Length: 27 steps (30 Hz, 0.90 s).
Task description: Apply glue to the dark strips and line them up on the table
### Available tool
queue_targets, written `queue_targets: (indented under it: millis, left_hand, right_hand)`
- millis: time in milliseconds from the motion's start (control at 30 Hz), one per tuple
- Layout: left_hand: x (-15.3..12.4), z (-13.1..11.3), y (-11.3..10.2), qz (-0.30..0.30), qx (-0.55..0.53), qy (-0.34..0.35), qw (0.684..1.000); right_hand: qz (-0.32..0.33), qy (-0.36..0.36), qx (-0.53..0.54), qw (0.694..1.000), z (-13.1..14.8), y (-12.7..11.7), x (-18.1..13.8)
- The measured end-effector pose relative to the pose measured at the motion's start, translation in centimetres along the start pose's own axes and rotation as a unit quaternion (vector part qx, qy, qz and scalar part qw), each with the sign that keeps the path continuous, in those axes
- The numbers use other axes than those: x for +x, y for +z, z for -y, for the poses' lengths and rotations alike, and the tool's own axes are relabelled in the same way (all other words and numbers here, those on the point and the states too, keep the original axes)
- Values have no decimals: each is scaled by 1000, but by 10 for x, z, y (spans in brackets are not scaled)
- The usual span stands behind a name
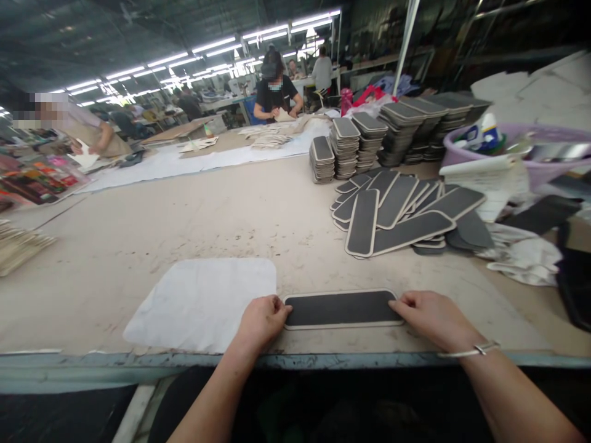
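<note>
A long dark grey panel (342,309) with rounded corners and a pale rim lies flat near the table's front edge. My left hand (264,320) pinches its left end between thumb and fingers. At the opposite end, my right hand (427,315) grips the panel's right edge the same way; a bracelet circles that wrist. Just left of the panel, partly behind my left hand, is a white paper sheet (203,301). Beyond my right hand, a loose heap of similar panels (362,221) lies fanned out.
Stacks of panels (346,144) stand behind the heap. A purple basin (545,169) holding bottles is at the right, with a crumpled white cloth (526,252) nearer. Pale cut pieces (21,246) lie at far left. Across the table (184,215), a person (276,92) handles material; another stands at left.
</note>
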<state>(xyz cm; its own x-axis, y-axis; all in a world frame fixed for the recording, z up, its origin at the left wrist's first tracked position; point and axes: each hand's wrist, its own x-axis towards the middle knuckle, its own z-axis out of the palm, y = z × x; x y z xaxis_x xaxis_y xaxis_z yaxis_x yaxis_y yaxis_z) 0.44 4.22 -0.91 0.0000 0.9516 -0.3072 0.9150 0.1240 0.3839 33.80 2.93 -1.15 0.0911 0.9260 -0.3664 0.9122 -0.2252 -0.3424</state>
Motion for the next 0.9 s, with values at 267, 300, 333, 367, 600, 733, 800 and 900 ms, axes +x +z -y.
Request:
queue_targets:
  millis: [267,300,333,367,600,733,800,900]
  left_hand:
    - [-1,-1,-1,0,-4,-7,1000]
    - [-2,-1,-1,0,-1,-6,1000]
    - [-2,-1,-1,0,2,-5,1000]
    - [-2,-1,-1,-2,4,-3,1000]
    - [-2,0,1,-4,17,0,1000]
    - [-3,-3,-1,0,21,4,1000]
    - [-5,-4,-1,7,19,-2,1000]
    - [-8,-2,-2,-14,23,-1,1000]
  right_hand:
    - [13,13,-12,1000,-3,2,3]
    - [17,15,-15,1000,-4,2,3]
    - [19,14,-17,1000,-5,3,4]
    - [19,13,-18,1000,-6,4,4]
    - [18,6,-22,1000,-14,8,7]
    - [27,17,-30,999,-18,10,11]
    - [28,12,-22,999,-19,11,12]
    - [17,3,-13,1000,-20,11,13]
